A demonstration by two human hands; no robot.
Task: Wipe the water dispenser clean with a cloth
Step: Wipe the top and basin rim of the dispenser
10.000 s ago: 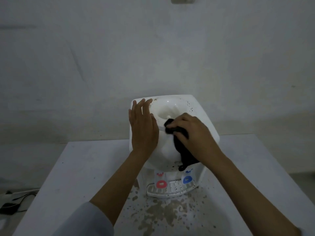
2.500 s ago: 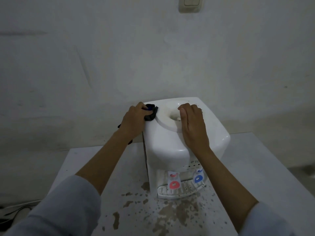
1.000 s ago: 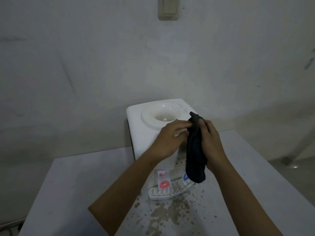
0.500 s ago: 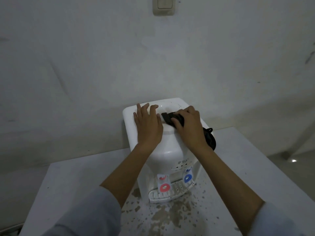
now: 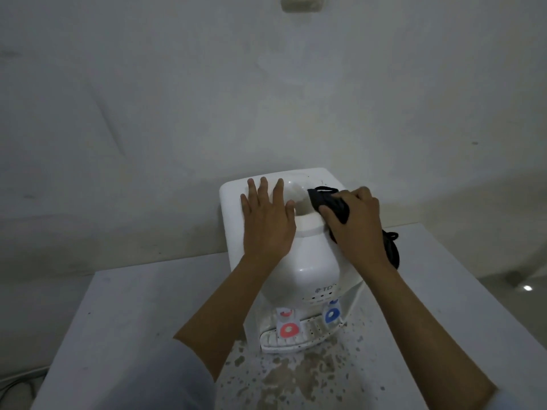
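We see only the lower part of the wall switch (image 5: 302, 2), its top cut by the upper edge. Our right hand (image 5: 356, 229) covers the middle of the dark cloth (image 5: 328, 202), so only its two ends show. Our left hand (image 5: 268, 224) hides the left of the water dispenser (image 5: 310, 258) top. The dispenser's front logo (image 5: 325, 289) is too small and partly hidden to read. Both elbows run off the bottom edge.

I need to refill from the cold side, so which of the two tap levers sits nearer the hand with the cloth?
The blue tap lever; it sits below the right hand gripping the cloth, while the red one is further left.
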